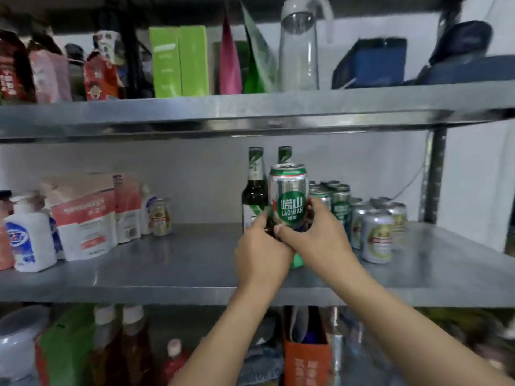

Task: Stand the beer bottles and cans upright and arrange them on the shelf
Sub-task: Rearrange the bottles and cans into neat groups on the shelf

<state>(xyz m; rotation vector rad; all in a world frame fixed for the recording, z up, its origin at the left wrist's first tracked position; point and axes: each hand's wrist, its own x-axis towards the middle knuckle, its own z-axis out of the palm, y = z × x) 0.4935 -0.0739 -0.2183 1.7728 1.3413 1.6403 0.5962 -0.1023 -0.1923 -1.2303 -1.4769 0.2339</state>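
Both hands are on the one Laoshan can (288, 196), green and silver, standing upright. Left hand (262, 254) curls round its lower left side. Right hand (315, 238) wraps the lower right with the thumb across the front, so the two hands touch each other under the label. The can's green bottom peeks out just below the hands. Can't tell if it's sitting on the shelf (181, 263) or a hair above it. Right behind the left hand's fingers two beer bottles (254, 188) stand upright. Just past the right hand's fingers are the green cans (340, 203), and further out on that side the silver cans (376, 236), all upright. Way off on the left hand's side: white-and-red pouches (83, 215) and a white bottle (30, 240).
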